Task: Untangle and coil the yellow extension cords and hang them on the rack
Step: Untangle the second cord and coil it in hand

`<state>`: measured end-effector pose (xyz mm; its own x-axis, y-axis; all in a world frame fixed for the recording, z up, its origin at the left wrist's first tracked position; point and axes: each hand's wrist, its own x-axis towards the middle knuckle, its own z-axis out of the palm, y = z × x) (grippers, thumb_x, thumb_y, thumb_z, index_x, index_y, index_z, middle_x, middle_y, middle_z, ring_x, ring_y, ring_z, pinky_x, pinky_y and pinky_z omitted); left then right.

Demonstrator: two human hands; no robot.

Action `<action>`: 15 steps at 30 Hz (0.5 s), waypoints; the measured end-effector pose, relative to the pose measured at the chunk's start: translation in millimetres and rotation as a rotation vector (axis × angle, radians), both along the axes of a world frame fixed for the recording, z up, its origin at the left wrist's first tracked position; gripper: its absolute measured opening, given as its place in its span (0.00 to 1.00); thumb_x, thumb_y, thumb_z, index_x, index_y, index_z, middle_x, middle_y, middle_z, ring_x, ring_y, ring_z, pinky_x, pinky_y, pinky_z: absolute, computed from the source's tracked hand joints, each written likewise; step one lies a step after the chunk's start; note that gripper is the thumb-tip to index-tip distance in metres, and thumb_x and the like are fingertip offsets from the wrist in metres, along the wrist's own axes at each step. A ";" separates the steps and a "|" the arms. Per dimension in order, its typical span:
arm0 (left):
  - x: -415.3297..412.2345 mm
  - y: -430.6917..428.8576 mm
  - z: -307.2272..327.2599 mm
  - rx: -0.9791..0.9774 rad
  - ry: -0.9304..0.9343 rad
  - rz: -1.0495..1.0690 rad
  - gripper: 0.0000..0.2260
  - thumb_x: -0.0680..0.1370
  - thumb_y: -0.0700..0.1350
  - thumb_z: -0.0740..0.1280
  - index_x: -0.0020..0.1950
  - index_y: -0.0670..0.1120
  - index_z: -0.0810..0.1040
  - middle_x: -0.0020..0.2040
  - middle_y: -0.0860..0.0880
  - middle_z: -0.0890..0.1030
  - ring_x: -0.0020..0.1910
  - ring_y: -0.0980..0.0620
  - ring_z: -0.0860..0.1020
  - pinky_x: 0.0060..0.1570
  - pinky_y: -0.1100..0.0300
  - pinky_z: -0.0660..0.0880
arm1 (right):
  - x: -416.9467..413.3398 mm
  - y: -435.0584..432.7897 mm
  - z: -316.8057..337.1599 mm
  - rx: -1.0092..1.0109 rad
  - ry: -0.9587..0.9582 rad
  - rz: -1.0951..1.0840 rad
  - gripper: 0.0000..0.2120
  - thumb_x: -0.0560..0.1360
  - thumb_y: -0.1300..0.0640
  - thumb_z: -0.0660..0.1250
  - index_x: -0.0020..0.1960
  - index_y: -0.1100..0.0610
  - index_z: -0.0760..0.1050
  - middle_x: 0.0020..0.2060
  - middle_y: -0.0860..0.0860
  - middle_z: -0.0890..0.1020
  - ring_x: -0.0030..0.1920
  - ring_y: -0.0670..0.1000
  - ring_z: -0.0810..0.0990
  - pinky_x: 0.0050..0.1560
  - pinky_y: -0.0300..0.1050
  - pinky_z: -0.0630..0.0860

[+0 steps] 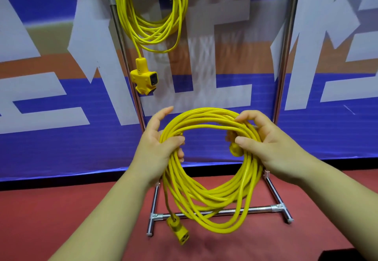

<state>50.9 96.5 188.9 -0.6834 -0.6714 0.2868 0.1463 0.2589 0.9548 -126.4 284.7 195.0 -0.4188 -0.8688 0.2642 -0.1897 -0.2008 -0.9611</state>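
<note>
While both hands grip the coil, open room between rack uprights.

One cord hangs on rack; coiled cord before it.

One yellow extension cord hangs as a loose coil of many loops from the top of the rack, near its left upright, with its yellow socket block dangling below the loops. The rack is a frame of shiny metal tubes on a floor base. The other yellow cord is a round coil held upright before the rack, gripped at its left side by the left hand and at its right by the right hand; its socket end hangs below, blurred.
</note>
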 end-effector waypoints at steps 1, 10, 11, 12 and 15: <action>2.9 -0.9 2.6 -0.042 -0.008 -0.008 0.30 0.78 0.31 0.67 0.69 0.63 0.71 0.37 0.44 0.79 0.31 0.46 0.78 0.35 0.51 0.79 | -0.7 1.5 -0.3 0.024 0.040 0.002 0.19 0.78 0.68 0.66 0.63 0.52 0.66 0.51 0.64 0.81 0.44 0.58 0.83 0.47 0.48 0.82; 13.1 1.2 9.2 -0.233 -0.062 -0.112 0.24 0.73 0.38 0.68 0.61 0.65 0.80 0.37 0.43 0.76 0.31 0.49 0.74 0.34 0.54 0.74 | 5.1 -12.8 12.5 0.170 0.303 0.127 0.41 0.70 0.67 0.76 0.71 0.42 0.59 0.49 0.59 0.83 0.46 0.59 0.86 0.48 0.50 0.82; 12.7 0.0 9.5 -0.237 -0.063 -0.106 0.24 0.73 0.38 0.68 0.61 0.64 0.80 0.37 0.44 0.76 0.31 0.49 0.74 0.34 0.54 0.74 | 4.4 -15.0 14.8 0.160 0.304 0.133 0.40 0.70 0.67 0.77 0.70 0.42 0.60 0.49 0.60 0.83 0.46 0.61 0.85 0.48 0.52 0.83; 12.6 -1.7 9.7 -0.241 -0.063 -0.104 0.24 0.73 0.38 0.68 0.62 0.64 0.80 0.37 0.45 0.77 0.31 0.49 0.73 0.34 0.54 0.74 | 4.2 -16.4 17.1 0.145 0.289 0.153 0.39 0.69 0.66 0.77 0.70 0.41 0.62 0.49 0.62 0.82 0.46 0.64 0.84 0.49 0.56 0.83; 13.7 -5.2 10.4 -0.252 -0.081 -0.127 0.24 0.75 0.35 0.69 0.63 0.61 0.80 0.37 0.47 0.78 0.31 0.49 0.74 0.33 0.55 0.74 | 3.0 -19.3 20.4 0.102 0.266 0.234 0.36 0.70 0.64 0.76 0.70 0.41 0.65 0.51 0.68 0.79 0.47 0.71 0.81 0.50 0.68 0.80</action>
<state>64.6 91.3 199.3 -0.7845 -0.4940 0.3749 0.1189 0.4735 0.8728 -123.4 265.3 215.4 -0.1335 -0.9604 0.2445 -0.3958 -0.1745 -0.9016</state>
